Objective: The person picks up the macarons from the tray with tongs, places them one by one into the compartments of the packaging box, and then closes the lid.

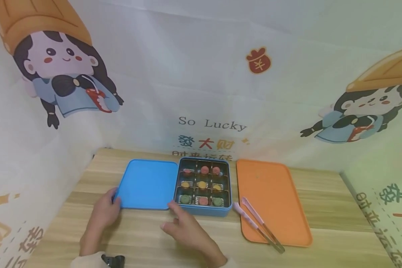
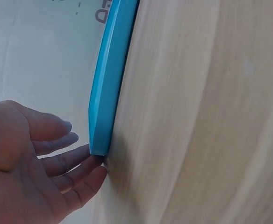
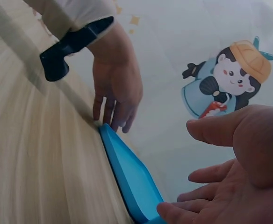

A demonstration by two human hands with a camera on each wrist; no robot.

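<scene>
A flat blue lid (image 1: 147, 184) lies on the table, next to a blue box (image 1: 204, 211) divided into several compartments. Small round moulded cakes in red, yellow and green sit in the compartments, such as a yellow cake (image 1: 202, 184) in the middle. My left hand (image 1: 104, 210) is at the lid's left edge; in the left wrist view its extended fingers (image 2: 75, 175) touch the lid's corner. My right hand (image 1: 189, 229) reaches to the lid's front right corner beside the box, fingertips right at the edge. In the right wrist view its thumb (image 3: 211, 133) stands apart from the fingers.
Right of the box lies an orange tray (image 1: 274, 197). Tongs with pinkish handles (image 1: 246, 216) rest across its front left part, their metal ends past the tray's front edge. A printed white cloth (image 1: 174, 74) hangs behind the wooden table (image 1: 338, 208) and along its sides.
</scene>
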